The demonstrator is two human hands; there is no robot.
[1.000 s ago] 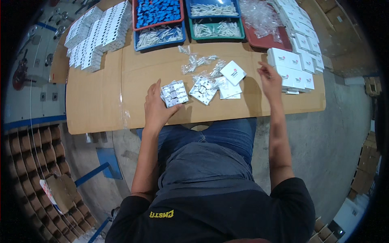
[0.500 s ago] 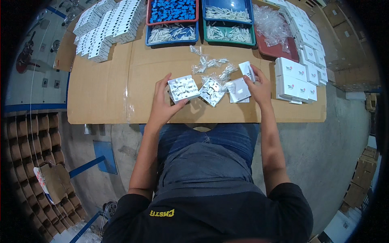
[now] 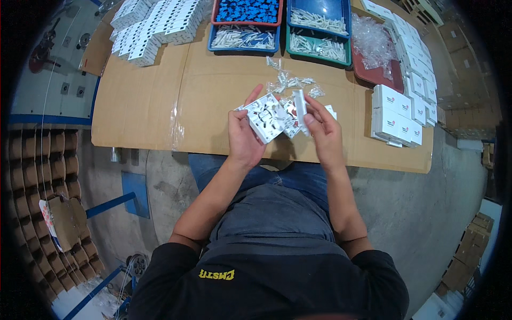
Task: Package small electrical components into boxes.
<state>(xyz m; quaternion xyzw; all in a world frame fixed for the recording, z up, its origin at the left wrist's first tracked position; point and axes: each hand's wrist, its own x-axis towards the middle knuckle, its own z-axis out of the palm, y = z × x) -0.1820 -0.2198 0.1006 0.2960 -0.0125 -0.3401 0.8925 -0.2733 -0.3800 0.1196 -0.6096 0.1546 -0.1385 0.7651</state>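
Note:
My left hand (image 3: 246,141) grips a white square plate (image 3: 265,118) with slots and metal parts on its face, like the back of a wall switch. It is tilted between the thumb and the fingers. Close to its right, my right hand (image 3: 326,133) pinches a flat white rectangular piece (image 3: 300,111), held on edge. Partly hidden behind both hands, another slotted white plate (image 3: 291,127) lies on the cardboard. Just beyond the hands are small clear bags of white plugs (image 3: 290,82).
Cardboard (image 3: 213,74) covers the table. At the back stand a red tray of blue parts (image 3: 248,12), blue and green trays of white plugs (image 3: 320,48), and a red tray of clear bags (image 3: 373,48). White boxes are stacked at left (image 3: 165,26) and right (image 3: 392,114).
Both hands have come together: the left moved right with the slotted plate and tilted it, and the right moved left with the flat white piece, turning it on edge. The view has shifted slightly.

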